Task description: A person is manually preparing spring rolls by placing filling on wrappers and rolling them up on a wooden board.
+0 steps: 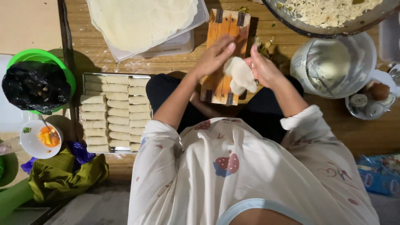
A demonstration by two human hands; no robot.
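Two hands meet over a wooden board (223,58) that lies on the person's lap and the floor in front. The right hand (266,68) grips a pale, thin wrapper (241,75) with bent fingers, pinching its edge so that the sheet hangs folded above the right half of the board. The left hand (214,56) reaches in with fingers stretched and loosely spread, fingertips touching the top of the wrapper, seemingly to steady or fold it; it clasps nothing firmly. Holding the sheet over the board keeps it off the floor and close to a flat working surface.

Left of the board sits a metal tray (85,77) filled with rows of finished rolls (112,112), within easy reach of the left arm. Beyond the board, to its upper left, a plastic container carries a stack of flat wrappers (141,21). To the upper right stands a wide pan of shredded filling (329,12), and right of the board a clear tub (333,62) with a whitish mix. Far left of the board are a green bowl lined with a black bag (37,85) and a small white bowl (41,139). Nothing blocks the board itself, though the tub and pan crowd its right side.
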